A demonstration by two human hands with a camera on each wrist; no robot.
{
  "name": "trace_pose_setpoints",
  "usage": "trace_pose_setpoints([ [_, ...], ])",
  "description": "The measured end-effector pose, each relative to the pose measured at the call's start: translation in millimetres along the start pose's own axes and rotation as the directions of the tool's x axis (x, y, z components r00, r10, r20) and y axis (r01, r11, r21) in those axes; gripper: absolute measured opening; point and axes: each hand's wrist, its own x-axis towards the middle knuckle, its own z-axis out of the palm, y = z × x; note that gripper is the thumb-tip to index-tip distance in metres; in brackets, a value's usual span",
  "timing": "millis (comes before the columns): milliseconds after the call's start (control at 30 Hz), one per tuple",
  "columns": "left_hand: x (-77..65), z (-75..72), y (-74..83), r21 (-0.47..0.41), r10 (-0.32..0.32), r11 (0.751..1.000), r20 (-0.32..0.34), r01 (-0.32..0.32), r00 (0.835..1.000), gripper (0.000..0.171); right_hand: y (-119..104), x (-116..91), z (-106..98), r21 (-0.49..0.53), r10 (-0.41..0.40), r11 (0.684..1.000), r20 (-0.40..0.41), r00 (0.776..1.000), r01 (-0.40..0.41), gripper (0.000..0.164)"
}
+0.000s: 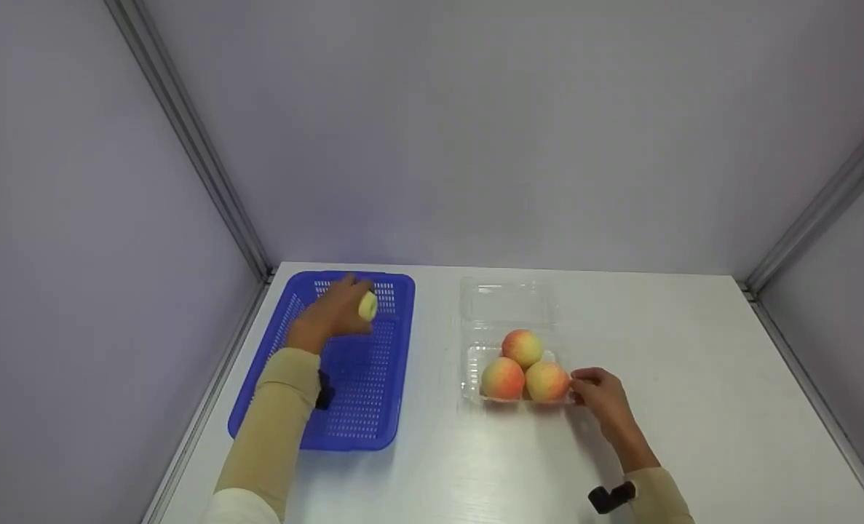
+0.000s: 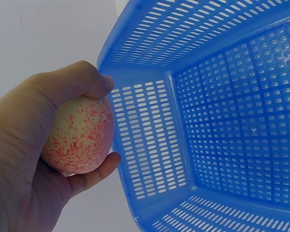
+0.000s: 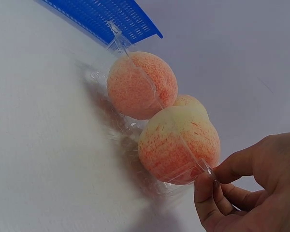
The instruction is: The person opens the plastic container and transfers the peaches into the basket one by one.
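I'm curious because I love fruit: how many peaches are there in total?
4. In the clear container: a back peach, a front-left peach and a front-right peach. The fourth peach is in the left hand. No others show.

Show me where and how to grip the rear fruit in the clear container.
Grip the rear fruit by its upper sides, coming from above, I'd judge: it is round and its top is exposed, while the two front fruits block its near side and the clear container lies beneath.
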Motion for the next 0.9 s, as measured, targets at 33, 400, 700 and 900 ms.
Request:
trace_pose_setpoints([
  [33, -0.4, 1.1, -0.3, 0.003, 0.001, 1.0, -0.002, -0.001, 1.0, 0.079, 0, 0, 0, 0.002, -0.001, 1.0, -0.001, 1.0, 0.001, 0.033],
  [400, -4.5, 11.5, -0.5, 0.0, 0.0, 1.0, 0.005, 0.0, 1.0, 0.079, 0, -1, 2, 0.014, -0.007, 1.0, 0.0, 1.0, 0.007, 0.033],
  [700, -6.7, 20.0, -3.3, -0.006, -0.009, 1.0, 0.015, 0.009, 1.0, 0.081, 1, 0, 4, 0.008, -0.001, 1.0, -0.001, 1.0, 0.001, 0.034],
  [900, -6.9, 24.4, -4.4, -0.012, -0.035, 0.999, 0.027, 0.035, 0.999, 0.08, 1, -1, 4, 0.006, -0.003, 1.0, -0.005, 1.0, 0.003, 0.035],
])
